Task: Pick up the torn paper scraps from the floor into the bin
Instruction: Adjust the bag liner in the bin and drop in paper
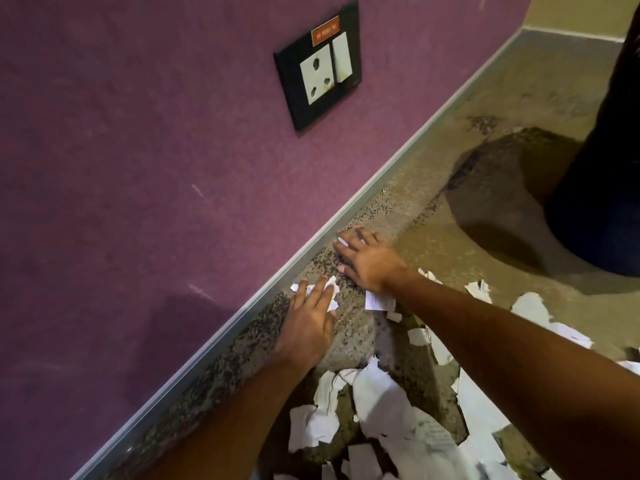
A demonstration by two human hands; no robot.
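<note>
A: Both hands flat on the floor [398, 188] by the skirting. Left hand [308, 323] presses a scrap [330, 289], fingers straight, not gripping. Right hand [369, 261] covers a small scrap [343, 241], same.

B: Risk?

A: Sweeping w/ flat palms could push bits against the wall edge. Main pile of torn paper [391, 410] sits nearer the person; dark bin [599, 168] well apart, so carried bits may drop.

paper scraps [381, 403] on speckled floor [374, 209]

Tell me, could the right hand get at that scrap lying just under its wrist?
Probably yes. The right hand lies flat on the floor, holding nothing, and the scrap sits uncovered beside its wrist; pulling back slightly should reach it.
</note>
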